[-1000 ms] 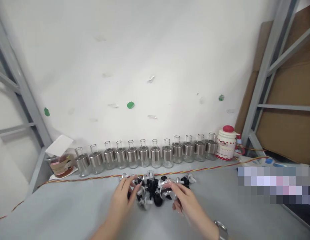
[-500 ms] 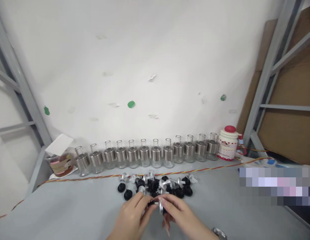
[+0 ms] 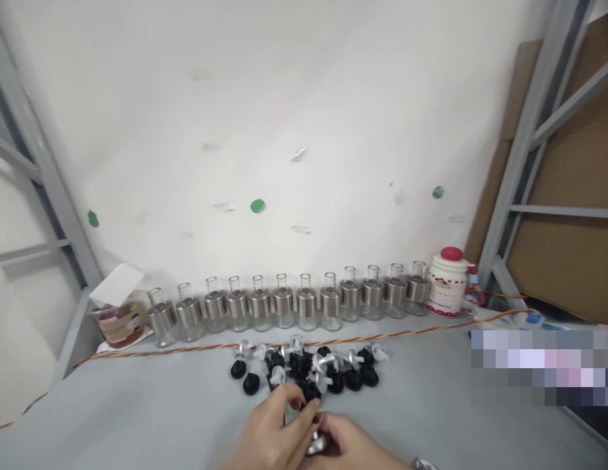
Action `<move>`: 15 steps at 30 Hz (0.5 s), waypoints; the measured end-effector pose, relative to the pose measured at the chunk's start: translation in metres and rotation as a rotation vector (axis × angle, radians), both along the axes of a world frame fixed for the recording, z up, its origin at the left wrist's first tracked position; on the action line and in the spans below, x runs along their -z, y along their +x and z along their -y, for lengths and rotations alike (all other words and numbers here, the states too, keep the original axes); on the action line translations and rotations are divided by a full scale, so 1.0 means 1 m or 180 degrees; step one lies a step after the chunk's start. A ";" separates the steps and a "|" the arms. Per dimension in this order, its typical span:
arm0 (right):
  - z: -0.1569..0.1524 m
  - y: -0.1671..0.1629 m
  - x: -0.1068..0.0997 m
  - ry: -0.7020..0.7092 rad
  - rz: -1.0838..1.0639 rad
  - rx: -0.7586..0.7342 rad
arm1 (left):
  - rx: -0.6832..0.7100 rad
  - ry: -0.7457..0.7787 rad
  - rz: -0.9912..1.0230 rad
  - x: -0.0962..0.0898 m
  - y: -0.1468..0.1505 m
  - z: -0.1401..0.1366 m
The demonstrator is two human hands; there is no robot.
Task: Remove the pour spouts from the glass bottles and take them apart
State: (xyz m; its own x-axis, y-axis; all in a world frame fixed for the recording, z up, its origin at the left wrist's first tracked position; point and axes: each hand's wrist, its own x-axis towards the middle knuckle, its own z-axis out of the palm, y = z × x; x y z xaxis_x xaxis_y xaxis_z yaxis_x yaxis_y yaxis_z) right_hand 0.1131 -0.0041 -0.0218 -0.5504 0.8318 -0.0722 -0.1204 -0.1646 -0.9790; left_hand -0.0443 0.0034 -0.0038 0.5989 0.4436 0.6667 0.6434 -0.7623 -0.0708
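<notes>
At the bottom centre, my right hand [image 3: 350, 436] is closed round a silver-rimmed bottle stopper [image 3: 315, 446] with its metal disc low. My left hand [image 3: 277, 432] lies against it, thumb and forefinger pinched on a small black part [image 3: 315, 420] at the stopper's upper end. Fingers hide much of both pieces, so I cannot tell how far they are joined. Just beyond my hands is a loose heap of black caps [image 3: 352, 378] and clear stoppers with silver discs [image 3: 320, 362]. Two black caps [image 3: 251, 384] sit apart on the heap's left side.
Glass bottles [image 3: 306, 303] with steel sleeves stand in a row along the wall. A twisted red-yellow wire [image 3: 186, 348] crosses before them. A red-topped jar [image 3: 447, 287] stands right, a labelled tub [image 3: 120, 324] left. Grey metal posts [image 3: 44, 150] frame the grey table [image 3: 151, 411].
Both hands have moved down towards me with the stopper. Its silver disc has turned from upright to facing lower, and my left fingers now reach over its top.
</notes>
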 end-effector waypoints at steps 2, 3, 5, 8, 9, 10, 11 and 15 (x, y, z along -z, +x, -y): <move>0.002 0.000 -0.002 0.0009 0.0086 0.0075 | -0.0075 0.0078 0.0002 -0.001 0.000 0.000; 0.002 0.000 -0.003 0.0089 0.0185 0.0089 | -0.0078 0.0140 -0.0005 -0.002 0.000 -0.001; 0.004 0.002 -0.007 0.0428 0.0524 0.0081 | 0.0038 0.0276 -0.0001 -0.005 0.000 -0.001; 0.006 0.004 -0.014 0.1088 0.1282 0.0159 | 0.0291 0.0396 0.0124 -0.008 0.002 -0.001; 0.006 0.005 -0.016 0.1254 0.1487 0.0199 | 0.0323 0.0408 0.0169 -0.009 0.003 0.000; 0.007 0.006 -0.017 0.1365 0.1605 0.0216 | 0.0308 0.0404 0.0184 -0.010 0.004 0.001; 0.007 0.006 -0.019 0.1433 0.1635 0.0204 | 0.0262 0.0407 0.0163 -0.010 0.004 0.002; 0.008 0.006 -0.023 0.1475 0.1535 0.0196 | 0.0062 0.0569 -0.0114 -0.008 0.007 0.007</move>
